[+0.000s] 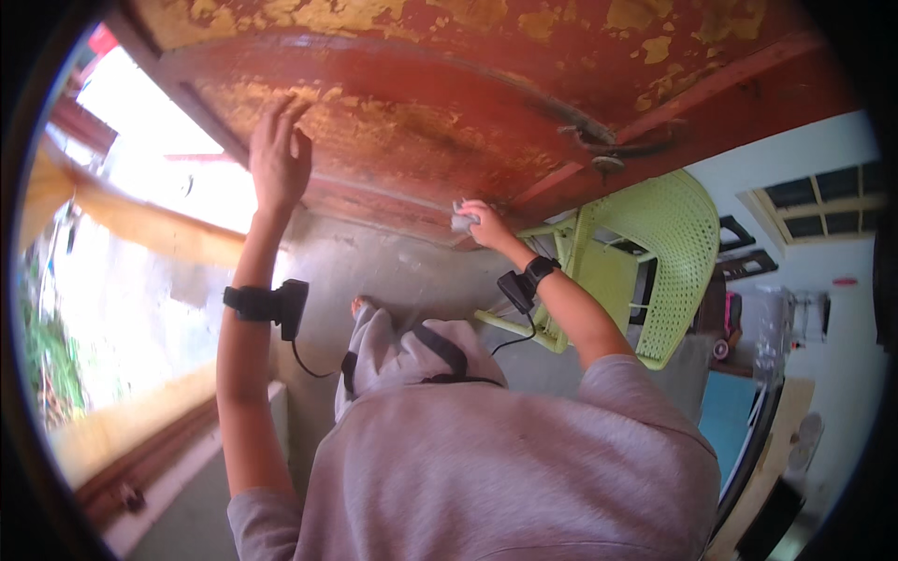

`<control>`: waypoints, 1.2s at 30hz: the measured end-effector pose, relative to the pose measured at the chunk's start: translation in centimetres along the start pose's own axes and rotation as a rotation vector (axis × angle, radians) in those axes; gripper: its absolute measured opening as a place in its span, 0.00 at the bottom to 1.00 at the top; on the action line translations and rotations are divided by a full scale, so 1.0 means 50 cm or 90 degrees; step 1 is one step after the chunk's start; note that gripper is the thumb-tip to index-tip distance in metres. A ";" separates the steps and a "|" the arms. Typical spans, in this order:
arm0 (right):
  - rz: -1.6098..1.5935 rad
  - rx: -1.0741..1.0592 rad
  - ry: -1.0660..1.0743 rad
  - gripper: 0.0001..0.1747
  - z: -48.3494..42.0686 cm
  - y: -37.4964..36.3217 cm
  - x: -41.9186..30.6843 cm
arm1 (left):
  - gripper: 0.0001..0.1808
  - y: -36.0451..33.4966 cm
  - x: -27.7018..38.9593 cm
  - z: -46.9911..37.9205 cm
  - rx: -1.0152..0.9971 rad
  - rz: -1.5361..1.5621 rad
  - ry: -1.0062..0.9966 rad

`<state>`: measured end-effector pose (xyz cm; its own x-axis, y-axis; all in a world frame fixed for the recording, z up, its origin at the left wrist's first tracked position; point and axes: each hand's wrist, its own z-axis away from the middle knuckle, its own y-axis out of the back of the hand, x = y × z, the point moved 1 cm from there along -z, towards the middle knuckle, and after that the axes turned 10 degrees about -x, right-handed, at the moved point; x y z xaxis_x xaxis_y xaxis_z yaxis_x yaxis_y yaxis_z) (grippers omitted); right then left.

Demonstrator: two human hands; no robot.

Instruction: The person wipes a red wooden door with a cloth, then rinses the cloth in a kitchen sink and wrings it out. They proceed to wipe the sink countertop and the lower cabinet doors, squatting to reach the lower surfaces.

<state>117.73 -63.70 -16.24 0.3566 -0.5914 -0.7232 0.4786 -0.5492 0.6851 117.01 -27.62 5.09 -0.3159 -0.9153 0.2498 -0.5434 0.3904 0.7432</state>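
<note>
Before me stands a red wooden door [449,91] with worn paint showing yellow patches. My left hand [279,158] is raised against or just in front of its left part, fingers apart and holding nothing; contact is hard to tell. Lower and further right, my right hand [489,223] grips a small crumpled grey cloth [464,219] by the door's lower panel. Part of the cloth is hidden by the fingers. A metal latch [596,140] sits on the door's right side, above my right hand. Black devices with cables are strapped to both my forearms.
A light-green woven chair [649,252] stands close to my right arm. On the left is a bright doorway with a wooden frame [154,210]. Grey concrete floor [337,245] lies below, with my bare foot on it. A blue panel [729,414] is at the right.
</note>
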 end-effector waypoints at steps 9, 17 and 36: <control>-1.011 -0.435 0.020 0.23 -0.001 0.036 -0.287 | 0.20 -0.028 0.199 0.324 -0.299 0.200 0.343; -1.142 -0.743 -0.255 0.23 0.098 -0.105 -0.437 | 0.32 0.103 0.365 0.615 -0.074 0.714 0.745; -0.463 -1.240 -0.281 0.24 0.767 -0.602 -0.802 | 0.22 0.498 0.890 1.324 0.496 0.433 0.895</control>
<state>58.23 -46.10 -4.51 -0.2565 -0.8337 -0.4890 0.5251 0.3045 -0.7947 37.94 -52.11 -6.38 0.0015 0.2003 0.9797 -0.9600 0.2746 -0.0546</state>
